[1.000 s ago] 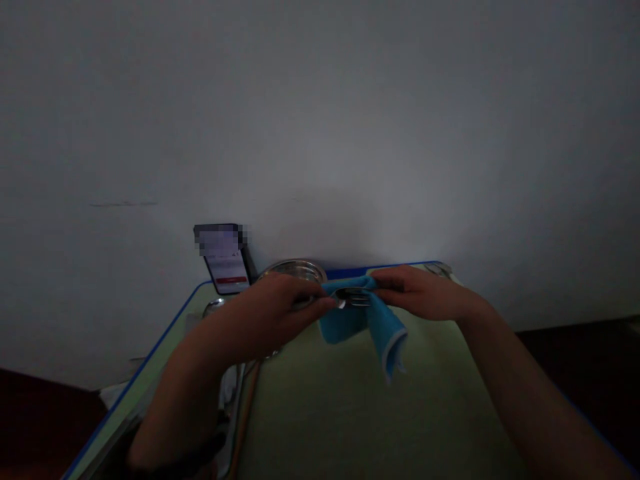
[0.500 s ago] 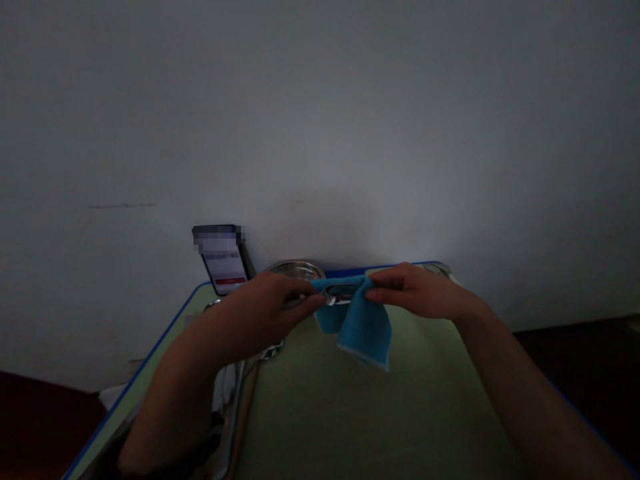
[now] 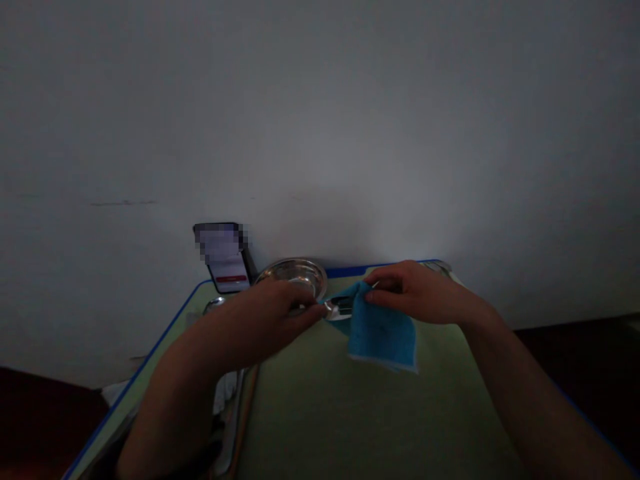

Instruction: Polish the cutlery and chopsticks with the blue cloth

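Note:
Between my hands, above the table, is a shiny metal utensil point(image 3: 333, 311); cloth and fingers cover part of it, and I cannot make out its exact kind. My left hand point(image 3: 267, 313) pinches its left end between thumb and fingers. A light blue cloth point(image 3: 384, 337) is wrapped over the utensil's right part, its loose corner hanging down. Thumb and fingers of my right hand point(image 3: 420, 293) are closed on the cloth, pressing it around the metal.
Against the wall at the back stand a steel bowl point(image 3: 287, 270) and a propped phone point(image 3: 230, 267). A metal tray point(image 3: 231, 433) and a brown stick point(image 3: 247, 407) lie left on the green table point(image 3: 360, 427). More metal utensils point(image 3: 437, 268) are at the back right.
My right hand has shifted slightly right and the cloth's hanging part has swung right and spread out. The utensil sits a little lower, and more of the bowl shows.

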{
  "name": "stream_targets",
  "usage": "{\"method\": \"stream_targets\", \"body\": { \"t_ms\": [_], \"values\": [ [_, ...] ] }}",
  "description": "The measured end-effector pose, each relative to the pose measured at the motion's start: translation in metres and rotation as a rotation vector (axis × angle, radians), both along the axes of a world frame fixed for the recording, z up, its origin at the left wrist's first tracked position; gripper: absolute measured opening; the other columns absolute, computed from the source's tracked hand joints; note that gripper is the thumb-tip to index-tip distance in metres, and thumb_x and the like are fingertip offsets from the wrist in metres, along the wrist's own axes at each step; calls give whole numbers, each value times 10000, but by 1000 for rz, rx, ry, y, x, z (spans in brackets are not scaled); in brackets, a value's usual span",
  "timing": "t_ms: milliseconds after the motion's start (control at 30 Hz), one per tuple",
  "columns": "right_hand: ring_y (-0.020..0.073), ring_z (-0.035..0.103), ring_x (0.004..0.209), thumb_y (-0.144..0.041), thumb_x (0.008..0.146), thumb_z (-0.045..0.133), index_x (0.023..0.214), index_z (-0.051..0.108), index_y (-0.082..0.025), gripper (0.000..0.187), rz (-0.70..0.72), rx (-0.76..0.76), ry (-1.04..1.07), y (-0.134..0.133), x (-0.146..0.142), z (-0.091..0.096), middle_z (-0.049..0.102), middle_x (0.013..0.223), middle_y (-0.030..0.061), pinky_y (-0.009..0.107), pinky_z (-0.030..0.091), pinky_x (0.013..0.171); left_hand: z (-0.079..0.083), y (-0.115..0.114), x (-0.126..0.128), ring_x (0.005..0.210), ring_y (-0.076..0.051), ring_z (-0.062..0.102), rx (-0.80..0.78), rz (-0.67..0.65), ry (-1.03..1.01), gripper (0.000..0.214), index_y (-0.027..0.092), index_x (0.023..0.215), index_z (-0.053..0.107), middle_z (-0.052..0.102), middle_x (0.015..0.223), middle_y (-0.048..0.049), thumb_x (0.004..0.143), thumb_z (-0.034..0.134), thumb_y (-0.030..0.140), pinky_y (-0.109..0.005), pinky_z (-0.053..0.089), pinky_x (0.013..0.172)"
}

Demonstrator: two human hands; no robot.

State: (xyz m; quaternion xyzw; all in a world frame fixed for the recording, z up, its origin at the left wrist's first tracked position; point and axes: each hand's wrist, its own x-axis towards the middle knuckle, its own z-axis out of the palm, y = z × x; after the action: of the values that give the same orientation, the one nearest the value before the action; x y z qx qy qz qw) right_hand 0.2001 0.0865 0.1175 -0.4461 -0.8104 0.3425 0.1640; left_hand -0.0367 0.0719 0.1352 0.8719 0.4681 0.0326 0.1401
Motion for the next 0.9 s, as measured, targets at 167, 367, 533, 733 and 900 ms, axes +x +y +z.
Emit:
{"method": "stream_targets", "body": {
  "t_ms": [167,367,533,733,900],
  "values": [
    [138,590,673,-358,799,494,969,608,-170,278,-46,41,-41,0,3,0,674,815,38,239,410,564,2,-1,-3,638,-139,601,-49,38,2,377,260,871,671,677,743,8,864,371,489,-246,353,560],
    [154,598,725,-370,814,474,985,585,-180,279,13,-30,27,0,4,-3,673,842,33,248,421,577,5,-1,-4,619,-140,593,-38,57,1,381,261,881,670,676,733,5,862,369,494,-244,350,550],
    [129,566,668,-364,817,474,971,590,-198,254,66,-55,33,1,2,-4,664,828,21,242,406,565,6,-3,-2,633,-146,583,14,42,10,392,267,886,667,673,749,0,860,360,510,-244,344,546],
    [111,530,602,-359,804,494,952,610,-191,253,84,-58,36,0,2,-5,639,745,13,230,379,528,7,-4,-1,600,-137,568,19,46,29,401,278,915,661,655,708,3,868,336,510,-243,329,527],
    [109,523,587,-400,811,476,954,591,-191,278,56,-49,6,2,3,-5,635,737,15,221,363,495,8,-5,0,612,-134,573,43,24,-6,383,286,913,660,656,716,14,856,363,520,-245,326,541]
  ]
}}
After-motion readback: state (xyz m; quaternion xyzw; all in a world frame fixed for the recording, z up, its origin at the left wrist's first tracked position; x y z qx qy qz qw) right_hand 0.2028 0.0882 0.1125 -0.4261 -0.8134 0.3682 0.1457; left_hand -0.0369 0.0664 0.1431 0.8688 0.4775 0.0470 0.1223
